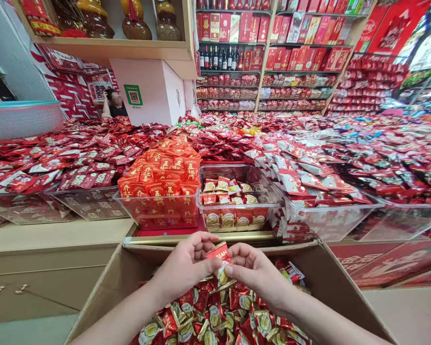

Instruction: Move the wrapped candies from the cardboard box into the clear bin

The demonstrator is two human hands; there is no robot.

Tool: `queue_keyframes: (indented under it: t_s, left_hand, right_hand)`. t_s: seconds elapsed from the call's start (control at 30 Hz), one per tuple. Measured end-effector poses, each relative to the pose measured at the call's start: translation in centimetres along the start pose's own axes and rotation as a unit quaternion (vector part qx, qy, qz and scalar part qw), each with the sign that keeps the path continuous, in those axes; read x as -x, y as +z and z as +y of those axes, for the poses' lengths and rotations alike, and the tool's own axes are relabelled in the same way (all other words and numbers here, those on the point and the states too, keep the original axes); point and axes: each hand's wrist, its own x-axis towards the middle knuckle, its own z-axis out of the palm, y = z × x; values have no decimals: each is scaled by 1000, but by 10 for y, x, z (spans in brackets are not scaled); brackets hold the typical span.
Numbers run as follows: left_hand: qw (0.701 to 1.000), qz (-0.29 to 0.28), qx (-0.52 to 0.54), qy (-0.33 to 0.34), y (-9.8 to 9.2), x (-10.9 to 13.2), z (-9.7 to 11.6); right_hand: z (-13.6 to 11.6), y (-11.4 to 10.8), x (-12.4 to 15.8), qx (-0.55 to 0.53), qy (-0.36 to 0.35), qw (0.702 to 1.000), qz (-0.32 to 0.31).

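Between my two hands is a small red and gold candy packet (221, 261) with a durian picture and part of the word DURIAN showing. My left hand (194, 263) pinches its left side, thumb across the front. On the right edge, my right hand (249, 268) grips it with thumb and curled fingers. Below both hands, an open cardboard box (107, 292) holds many loose packets (215, 316) of the same kind. Just beyond the box, a clear plastic bin (239, 207) contains upright packets of this kind in rows, filling its front part.
A bin of orange-red packets (160, 187) stands left of the durian bin, and a bin of red and white packets (309, 177) stands right. More heaped bins spread behind. A white pillar (147, 86) rises at back left, near a seated person (115, 105). Stocked shelves (262, 57) line the back.
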Motion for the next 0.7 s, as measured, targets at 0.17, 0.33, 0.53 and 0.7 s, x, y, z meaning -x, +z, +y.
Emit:
queue_keyframes:
  t_s: [0.17, 0.33, 0.53, 0.7]
  left_hand:
    - [998, -29, -58, 4, 2, 4, -1]
    - [990, -23, -125, 62, 3, 9, 14]
    - [901, -2, -330, 281, -7, -10, 76]
    - [863, -34, -467, 189, -21, -72, 106]
  right_hand:
    - [0, -1, 0, 109, -65, 992, -17]
    - [-15, -3, 7, 251, -138, 958, -28]
    - [-90, -12, 10, 330, -221, 917, 41]
    - [-152, -39, -24, 423, -260, 860, 120]
